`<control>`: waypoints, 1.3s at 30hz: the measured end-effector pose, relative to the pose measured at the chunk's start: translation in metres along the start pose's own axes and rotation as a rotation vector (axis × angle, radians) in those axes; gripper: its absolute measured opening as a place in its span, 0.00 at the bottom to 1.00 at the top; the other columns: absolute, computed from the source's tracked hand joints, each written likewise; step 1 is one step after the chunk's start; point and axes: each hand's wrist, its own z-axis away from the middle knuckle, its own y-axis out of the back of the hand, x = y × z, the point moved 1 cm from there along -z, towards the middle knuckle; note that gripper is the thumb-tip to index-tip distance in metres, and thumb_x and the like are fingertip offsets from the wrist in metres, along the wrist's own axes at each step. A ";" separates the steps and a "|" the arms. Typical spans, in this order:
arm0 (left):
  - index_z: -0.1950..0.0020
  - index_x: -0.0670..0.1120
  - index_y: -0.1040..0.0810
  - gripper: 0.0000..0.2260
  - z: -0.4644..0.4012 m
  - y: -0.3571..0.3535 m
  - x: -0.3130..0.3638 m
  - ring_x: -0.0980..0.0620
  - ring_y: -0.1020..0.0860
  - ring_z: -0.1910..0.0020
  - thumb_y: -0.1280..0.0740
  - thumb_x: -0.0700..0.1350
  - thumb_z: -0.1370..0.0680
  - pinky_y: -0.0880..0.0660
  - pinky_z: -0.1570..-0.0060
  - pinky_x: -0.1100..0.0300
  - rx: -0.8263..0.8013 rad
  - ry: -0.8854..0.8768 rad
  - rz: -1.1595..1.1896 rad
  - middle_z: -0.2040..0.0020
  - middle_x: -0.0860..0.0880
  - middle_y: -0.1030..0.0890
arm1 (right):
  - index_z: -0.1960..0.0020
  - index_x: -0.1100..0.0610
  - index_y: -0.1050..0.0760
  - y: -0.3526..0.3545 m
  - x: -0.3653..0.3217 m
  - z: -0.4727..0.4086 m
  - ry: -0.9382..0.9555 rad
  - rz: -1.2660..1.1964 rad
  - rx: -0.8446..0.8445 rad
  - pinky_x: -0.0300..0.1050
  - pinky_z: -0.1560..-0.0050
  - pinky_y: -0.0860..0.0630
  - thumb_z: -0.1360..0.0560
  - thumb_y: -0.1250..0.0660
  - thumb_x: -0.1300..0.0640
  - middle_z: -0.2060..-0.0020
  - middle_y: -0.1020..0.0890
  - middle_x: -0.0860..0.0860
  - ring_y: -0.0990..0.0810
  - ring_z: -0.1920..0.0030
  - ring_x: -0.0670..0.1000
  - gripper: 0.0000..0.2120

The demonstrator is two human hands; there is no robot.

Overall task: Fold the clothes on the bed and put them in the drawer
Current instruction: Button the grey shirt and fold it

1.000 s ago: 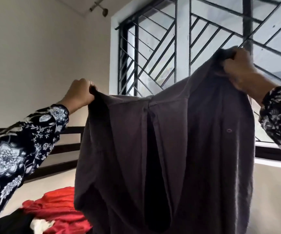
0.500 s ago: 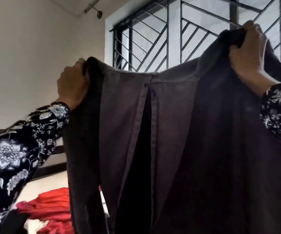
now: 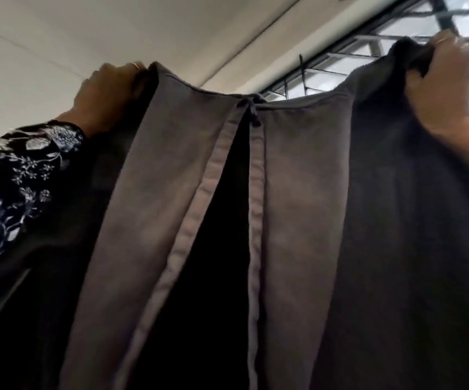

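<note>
Grey cotton shirt (image 3: 292, 209) hung high before the window grille (image 3: 340, 60), left hand (image 3: 106, 91) and right hand (image 3: 444, 85) each in a clenched grip on a shoulder; level shoulders and a taut placket would probably give the cleanest fold

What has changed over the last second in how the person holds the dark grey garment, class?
Both hands, left and right, have lifted the grey garment higher, and the view has tilted up, so the red clothes are out of sight. Unchanged: each hand grips a top corner.
</note>
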 end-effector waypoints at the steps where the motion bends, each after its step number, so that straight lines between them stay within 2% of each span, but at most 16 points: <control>1: 0.44 0.41 0.26 0.17 -0.002 -0.006 -0.003 0.29 0.24 0.51 0.45 0.53 0.18 0.29 0.55 0.44 -0.059 -0.006 0.036 0.50 0.29 0.24 | 0.41 0.67 0.28 -0.006 0.002 0.003 -0.001 0.004 -0.053 0.59 0.48 0.28 0.24 0.41 0.58 0.47 0.23 0.70 0.24 0.46 0.69 0.16; 4: 0.47 0.40 0.22 0.32 0.022 -0.035 -0.008 0.36 0.21 0.48 0.51 0.64 0.29 0.25 0.49 0.45 -0.303 -0.054 0.146 0.48 0.33 0.21 | 0.43 0.66 0.25 -0.037 0.015 0.039 -0.030 -0.030 -0.256 0.58 0.46 0.27 0.25 0.37 0.55 0.48 0.22 0.70 0.23 0.47 0.69 0.17; 7: 0.49 0.41 0.20 0.42 0.095 -0.100 -0.025 0.42 0.20 0.50 0.56 0.73 0.33 0.25 0.50 0.50 -0.614 -0.015 0.180 0.50 0.37 0.18 | 0.55 0.62 0.24 -0.078 0.040 0.129 -0.165 -0.039 -0.531 0.57 0.51 0.23 0.25 0.35 0.57 0.58 0.19 0.68 0.20 0.52 0.66 0.07; 8: 0.48 0.42 0.19 0.41 0.126 -0.118 -0.028 0.43 0.20 0.50 0.55 0.74 0.32 0.25 0.50 0.51 -0.693 0.038 0.163 0.49 0.38 0.18 | 0.57 0.60 0.24 -0.087 0.052 0.164 -0.232 -0.055 -0.608 0.54 0.53 0.22 0.25 0.35 0.58 0.60 0.18 0.66 0.19 0.54 0.65 0.06; 10: 0.42 0.46 0.20 0.28 0.207 -0.154 -0.030 0.43 0.21 0.46 0.47 0.66 0.23 0.26 0.46 0.52 -0.852 0.133 0.141 0.43 0.40 0.19 | 0.57 0.59 0.24 -0.097 0.071 0.250 -0.352 -0.095 -0.774 0.46 0.61 0.22 0.25 0.34 0.59 0.60 0.18 0.64 0.17 0.58 0.64 0.04; 12: 0.37 0.49 0.23 0.16 0.290 -0.185 -0.030 0.42 0.23 0.41 0.43 0.54 0.18 0.27 0.43 0.53 -0.957 0.155 0.136 0.39 0.41 0.21 | 0.58 0.59 0.25 -0.097 0.084 0.334 -0.501 -0.138 -0.909 0.33 0.78 0.31 0.25 0.35 0.62 0.60 0.18 0.62 0.16 0.67 0.57 0.03; 13: 0.37 0.51 0.24 0.14 0.330 -0.196 -0.028 0.41 0.23 0.41 0.43 0.52 0.18 0.27 0.43 0.51 -0.999 0.161 0.128 0.39 0.41 0.21 | 0.58 0.58 0.26 -0.094 0.088 0.373 -0.574 -0.150 -0.962 0.32 0.82 0.34 0.24 0.36 0.64 0.60 0.19 0.61 0.18 0.74 0.51 0.05; 16: 0.37 0.55 0.25 0.13 0.436 -0.223 -0.021 0.40 0.22 0.42 0.43 0.54 0.18 0.25 0.46 0.49 -1.102 0.152 0.062 0.41 0.42 0.21 | 0.56 0.58 0.25 -0.085 0.110 0.483 -0.757 -0.138 -1.078 0.33 0.84 0.32 0.25 0.38 0.70 0.56 0.19 0.62 0.23 0.81 0.43 0.08; 20: 0.38 0.53 0.24 0.13 0.524 -0.269 -0.015 0.37 0.22 0.44 0.42 0.53 0.19 0.25 0.46 0.44 -1.143 0.127 0.061 0.41 0.40 0.21 | 0.49 0.65 0.23 -0.090 0.139 0.577 -0.880 -0.044 -1.127 0.31 0.83 0.31 0.27 0.41 0.73 0.49 0.20 0.64 0.22 0.75 0.51 0.11; 24: 0.36 0.55 0.25 0.16 0.547 -0.322 -0.019 0.36 0.23 0.43 0.44 0.57 0.19 0.26 0.46 0.44 -1.118 0.044 0.007 0.40 0.39 0.22 | 0.46 0.69 0.25 -0.132 0.157 0.607 -0.855 -0.017 -1.153 0.29 0.84 0.33 0.26 0.42 0.73 0.52 0.22 0.61 0.24 0.80 0.42 0.12; 27: 0.35 0.53 0.25 0.17 0.575 -0.366 -0.022 0.34 0.22 0.46 0.45 0.57 0.19 0.26 0.48 0.44 -1.123 -0.070 -0.023 0.42 0.36 0.22 | 0.47 0.67 0.26 -0.175 0.175 0.648 -0.816 0.052 -1.214 0.30 0.84 0.33 0.25 0.43 0.71 0.51 0.22 0.62 0.17 0.70 0.50 0.10; 29: 0.36 0.49 0.24 0.18 0.591 -0.387 -0.019 0.32 0.22 0.47 0.44 0.55 0.18 0.26 0.51 0.43 -1.129 -0.139 -0.057 0.45 0.32 0.22 | 0.45 0.64 0.28 -0.193 0.181 0.672 -0.866 0.069 -1.210 0.31 0.83 0.31 0.25 0.43 0.70 0.52 0.25 0.60 0.17 0.70 0.50 0.12; 32: 0.40 0.41 0.23 0.19 0.629 -0.416 -0.014 0.31 0.23 0.48 0.42 0.55 0.19 0.27 0.52 0.43 -1.161 -0.148 -0.082 0.47 0.30 0.22 | 0.43 0.62 0.29 -0.203 0.192 0.728 -0.932 0.132 -1.218 0.29 0.81 0.29 0.25 0.41 0.68 0.47 0.24 0.62 0.19 0.48 0.63 0.11; 34: 0.41 0.40 0.24 0.18 0.658 -0.426 -0.011 0.31 0.24 0.46 0.40 0.54 0.19 0.29 0.51 0.43 -1.232 -0.089 -0.068 0.46 0.32 0.22 | 0.37 0.61 0.34 -0.194 0.197 0.767 -1.044 0.120 -1.314 0.34 0.65 0.20 0.24 0.36 0.61 0.43 0.27 0.59 0.24 0.40 0.62 0.16; 36: 0.39 0.40 0.27 0.17 0.687 -0.428 -0.006 0.33 0.25 0.43 0.39 0.51 0.20 0.30 0.49 0.42 -1.322 -0.037 -0.048 0.43 0.34 0.24 | 0.30 0.59 0.40 -0.177 0.198 0.800 -1.038 0.114 -1.474 0.52 0.40 0.24 0.25 0.33 0.56 0.38 0.29 0.59 0.27 0.35 0.62 0.28; 39: 0.31 0.43 0.32 0.19 0.712 -0.410 -0.013 0.35 0.28 0.40 0.40 0.50 0.20 0.32 0.46 0.40 -1.303 -0.007 -0.030 0.38 0.37 0.27 | 0.25 0.58 0.41 -0.155 0.191 0.812 -0.826 0.085 -1.536 0.45 0.32 0.35 0.24 0.34 0.59 0.30 0.33 0.59 0.29 0.34 0.58 0.30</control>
